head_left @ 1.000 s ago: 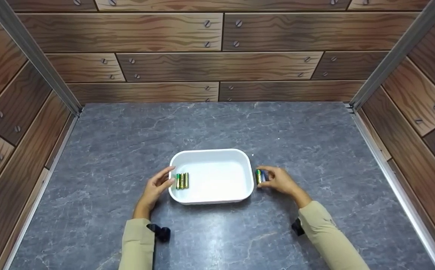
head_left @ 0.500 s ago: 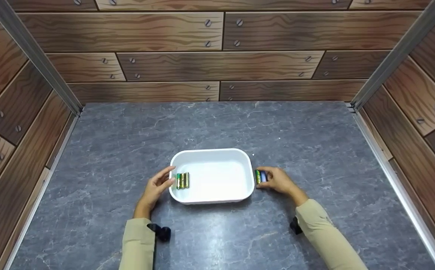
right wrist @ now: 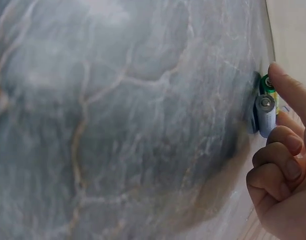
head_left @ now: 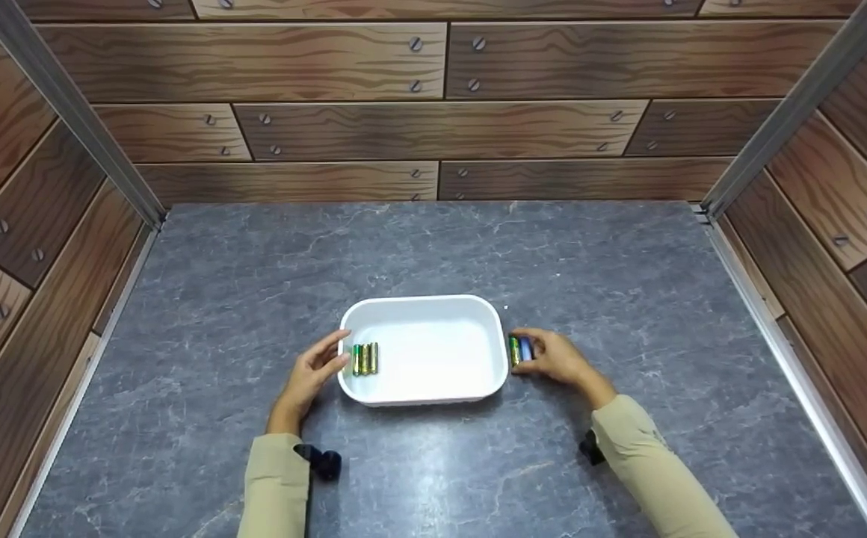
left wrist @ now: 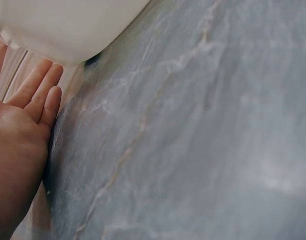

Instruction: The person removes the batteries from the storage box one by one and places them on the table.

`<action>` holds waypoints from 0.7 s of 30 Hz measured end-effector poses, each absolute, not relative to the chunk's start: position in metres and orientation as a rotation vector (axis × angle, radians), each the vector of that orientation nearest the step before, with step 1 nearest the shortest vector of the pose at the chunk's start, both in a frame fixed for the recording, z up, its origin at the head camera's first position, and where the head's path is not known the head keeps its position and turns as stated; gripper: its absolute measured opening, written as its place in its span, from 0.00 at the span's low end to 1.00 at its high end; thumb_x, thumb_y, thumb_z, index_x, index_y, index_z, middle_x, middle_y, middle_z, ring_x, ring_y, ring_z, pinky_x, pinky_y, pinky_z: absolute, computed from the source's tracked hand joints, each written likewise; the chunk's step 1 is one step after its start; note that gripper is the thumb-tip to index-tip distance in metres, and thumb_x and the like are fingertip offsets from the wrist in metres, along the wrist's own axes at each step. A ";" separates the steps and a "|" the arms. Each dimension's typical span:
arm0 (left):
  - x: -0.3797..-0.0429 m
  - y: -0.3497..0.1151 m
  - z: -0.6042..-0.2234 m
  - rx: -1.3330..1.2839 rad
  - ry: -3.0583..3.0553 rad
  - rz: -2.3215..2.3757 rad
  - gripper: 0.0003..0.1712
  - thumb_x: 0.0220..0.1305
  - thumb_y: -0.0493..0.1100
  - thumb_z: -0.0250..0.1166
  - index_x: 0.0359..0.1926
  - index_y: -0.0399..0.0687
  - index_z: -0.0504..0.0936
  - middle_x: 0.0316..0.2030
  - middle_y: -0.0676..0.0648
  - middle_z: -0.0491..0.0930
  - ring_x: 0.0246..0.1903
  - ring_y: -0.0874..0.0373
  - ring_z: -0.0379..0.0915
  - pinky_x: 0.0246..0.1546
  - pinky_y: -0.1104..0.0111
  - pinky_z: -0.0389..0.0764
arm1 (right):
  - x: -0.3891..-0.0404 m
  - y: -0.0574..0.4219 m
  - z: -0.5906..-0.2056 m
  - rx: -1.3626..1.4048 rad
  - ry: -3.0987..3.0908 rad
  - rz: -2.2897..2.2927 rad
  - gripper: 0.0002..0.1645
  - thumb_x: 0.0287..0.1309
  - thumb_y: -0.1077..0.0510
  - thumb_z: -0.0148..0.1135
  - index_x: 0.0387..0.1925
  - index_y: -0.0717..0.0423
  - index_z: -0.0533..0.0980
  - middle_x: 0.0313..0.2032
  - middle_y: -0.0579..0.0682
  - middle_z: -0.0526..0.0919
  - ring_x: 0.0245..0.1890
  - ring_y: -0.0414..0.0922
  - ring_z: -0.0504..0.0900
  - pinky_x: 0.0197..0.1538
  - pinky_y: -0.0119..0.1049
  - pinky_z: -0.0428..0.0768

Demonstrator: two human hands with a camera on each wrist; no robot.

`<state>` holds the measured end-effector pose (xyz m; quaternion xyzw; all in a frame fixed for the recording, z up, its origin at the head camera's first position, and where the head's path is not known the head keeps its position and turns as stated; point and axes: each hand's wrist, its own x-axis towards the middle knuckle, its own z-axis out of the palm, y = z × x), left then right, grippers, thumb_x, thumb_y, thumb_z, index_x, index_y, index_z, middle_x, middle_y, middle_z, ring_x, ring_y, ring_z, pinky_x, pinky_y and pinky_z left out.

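Note:
A white rectangular tub (head_left: 433, 400) sits on the table between both hands. Three green-and-gold batteries (head_left: 365, 359) lie side by side at its left end. My left hand (head_left: 310, 377) is at the tub's left rim, thumb and index fingertip touching it; in the left wrist view its other fingers extend straight below the tub's wall. Just outside the right wall, my right hand (head_left: 557, 360) pinches a green battery (head_left: 515, 351) end to end between thumb and index finger. A blue battery (right wrist: 266, 117) lies right alongside it, within the curve of that hand, whose other fingers are curled.
The grey marbled tabletop (head_left: 433, 246) surrounds the tub. Wood-patterned panels (head_left: 329, 131) stand at the back and both sides, with metal posts (head_left: 800, 97) in the corners. A tiny white speck (head_left: 506, 307) lies near the tub's right rear corner.
The right hand has shifted very slightly, and more of the blue battery shows beside the green one. The left hand, the tub and the three batteries inside stay in place.

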<state>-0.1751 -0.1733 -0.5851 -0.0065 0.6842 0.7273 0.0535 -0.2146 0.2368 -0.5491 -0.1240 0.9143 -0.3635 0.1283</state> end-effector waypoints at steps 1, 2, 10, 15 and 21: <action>-0.175 -0.173 -0.585 -0.016 2.078 2.215 0.28 0.63 0.31 0.61 0.64 0.31 0.69 0.65 0.31 0.69 0.51 0.69 0.75 0.53 0.79 0.73 | -0.215 0.237 -0.548 -0.376 2.654 -1.066 0.39 0.42 0.59 0.77 0.58 0.63 0.74 0.27 0.53 0.77 0.28 0.40 0.69 0.33 0.28 0.68; -0.175 -0.173 -0.585 -0.014 2.077 2.219 0.27 0.63 0.30 0.61 0.64 0.31 0.69 0.65 0.31 0.69 0.51 0.69 0.75 0.53 0.79 0.73 | -0.215 0.237 -0.547 -0.390 2.647 -1.075 0.39 0.42 0.59 0.77 0.59 0.63 0.73 0.24 0.49 0.73 0.25 0.39 0.67 0.31 0.27 0.66; -0.175 -0.173 -0.586 -0.018 2.076 2.210 0.27 0.63 0.31 0.61 0.64 0.32 0.70 0.64 0.32 0.70 0.51 0.68 0.75 0.52 0.78 0.74 | -0.214 0.240 -0.541 -0.569 2.621 -1.238 0.36 0.46 0.52 0.75 0.56 0.64 0.75 0.18 0.38 0.65 0.18 0.33 0.61 0.23 0.27 0.61; -0.175 -0.173 -0.585 0.003 2.062 2.216 0.28 0.63 0.30 0.60 0.64 0.31 0.69 0.65 0.31 0.69 0.51 0.69 0.75 0.52 0.78 0.74 | -0.214 0.236 -0.533 -0.534 2.675 -1.211 0.32 0.50 0.51 0.73 0.54 0.63 0.76 0.17 0.38 0.66 0.18 0.33 0.61 0.23 0.27 0.61; -0.176 -0.174 -0.585 -0.003 2.053 2.222 0.28 0.63 0.29 0.60 0.64 0.31 0.69 0.64 0.31 0.69 0.50 0.70 0.75 0.51 0.78 0.74 | -0.212 0.225 -0.517 -0.394 2.725 -1.104 0.28 0.53 0.57 0.70 0.54 0.64 0.76 0.18 0.43 0.69 0.18 0.35 0.64 0.23 0.27 0.64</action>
